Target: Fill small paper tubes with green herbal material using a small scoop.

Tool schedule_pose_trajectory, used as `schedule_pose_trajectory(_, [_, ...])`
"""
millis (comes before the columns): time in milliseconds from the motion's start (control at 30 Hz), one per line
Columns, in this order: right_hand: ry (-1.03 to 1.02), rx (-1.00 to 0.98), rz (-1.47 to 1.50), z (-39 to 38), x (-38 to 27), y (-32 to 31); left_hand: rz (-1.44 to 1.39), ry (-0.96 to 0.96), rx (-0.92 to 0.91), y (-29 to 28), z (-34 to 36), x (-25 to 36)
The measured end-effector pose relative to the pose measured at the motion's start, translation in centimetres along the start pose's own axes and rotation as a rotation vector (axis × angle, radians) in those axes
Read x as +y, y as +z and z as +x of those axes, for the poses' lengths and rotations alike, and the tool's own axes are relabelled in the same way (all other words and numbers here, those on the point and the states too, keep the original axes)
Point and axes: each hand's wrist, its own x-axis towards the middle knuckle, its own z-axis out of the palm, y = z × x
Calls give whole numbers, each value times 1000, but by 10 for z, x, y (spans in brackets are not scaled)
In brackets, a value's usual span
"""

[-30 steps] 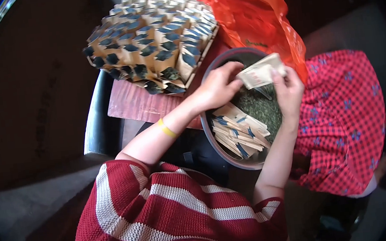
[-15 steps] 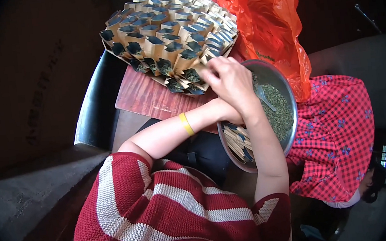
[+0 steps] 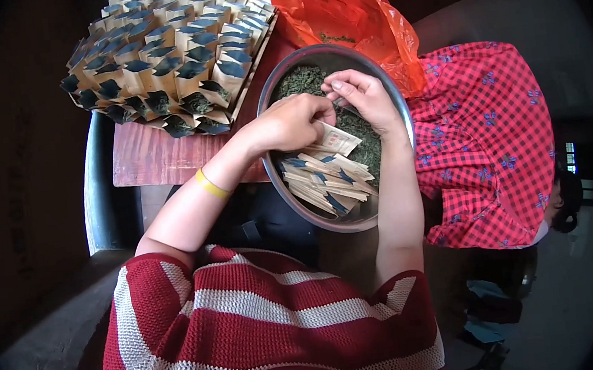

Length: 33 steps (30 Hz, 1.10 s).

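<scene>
Over the metal bowl (image 3: 406,112), my left hand (image 3: 293,122) is closed on a small paper packet (image 3: 341,138), whose printed end sticks out below the fingers. Close beside it my right hand (image 3: 368,99) is pinched, thumb against fingertips; what lies between them, if anything, I cannot make out. Dried chopped green leaves (image 3: 302,79) fill the bowl's far and right parts. A pile of flat paper packets (image 3: 326,182) with dark blue openings rests in the near part, under my left hand. The clear spoon seen earlier is not distinguishable now.
At the far left, many upright open paper packets (image 3: 153,63) stand packed together on a reddish wooden board (image 3: 156,153), the nearest holding leaves. An orange-red plastic bag (image 3: 335,0) stands behind the bowl. On the right sits a person in red checked cloth (image 3: 483,136).
Both hands have come back from the upright packets to over the bowl, and my arms are no longer crossed. A packet now shows in my left hand. The view has shifted right.
</scene>
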Motion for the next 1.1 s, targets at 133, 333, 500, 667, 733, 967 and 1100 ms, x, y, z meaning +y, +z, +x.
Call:
schedule_pose_trajectory(133, [72, -102, 96, -13, 11, -14, -39, 26, 115, 5, 4, -3])
schedule_pose_trajectory(333, [20, -197, -230, -24, -7, -14, -369, -46, 279, 2, 5, -6])
schedule_pose_trajectory(500, [0, 192, 374, -17, -1, -13, -823, 99, 319, -8, 4, 7])
schedule_pose_trajectory(667, [4, -12, 637, -4, 13, 14, -472, 175, 297, 0, 3, -1])
schedule_pose_trajectory(733, [136, -156, 587, -5, 8, 22, -545, 136, 276, -4, 0, -4])
schedule_pose_trajectory(967, [-237, 245, -142, -2, 11, 28, -280, 141, 491, 2, 2, 2])
schedule_pose_trajectory(1100, [-244, 232, 126, -13, -11, 27, 168, 69, 506, 8, -3, 14])
